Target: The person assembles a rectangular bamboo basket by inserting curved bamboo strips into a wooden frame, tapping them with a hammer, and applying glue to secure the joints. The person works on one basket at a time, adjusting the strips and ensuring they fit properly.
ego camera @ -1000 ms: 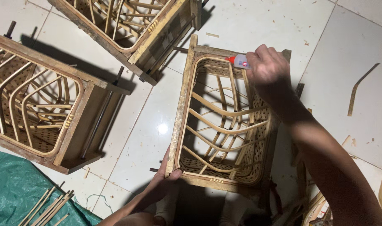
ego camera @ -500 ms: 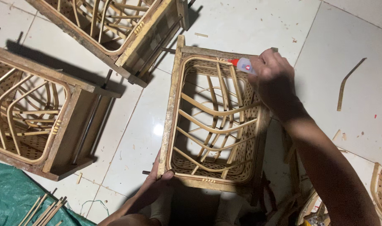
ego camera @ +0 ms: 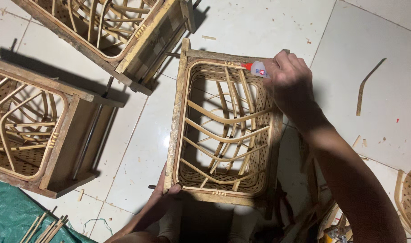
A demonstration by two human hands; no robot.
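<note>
Rattan basket (ego camera: 223, 130) in its wooden frame sits on the white tiled floor (ego camera: 259, 22), held between both hands. Right hand (ego camera: 291, 83) is closed around a small glue bottle (ego camera: 258, 69), red tip touching the frame's far rim. Left hand (ego camera: 167, 186) clamps the frame's near corner. Two more framed baskets (ego camera: 43, 130) lie left of that grip, beside a green tarp (ego camera: 11, 211)

Rough wooden frame (ego camera: 177, 117), smooth bent rattan strips (ego camera: 223, 119), glossy white floor tiles (ego camera: 259, 22)
</note>
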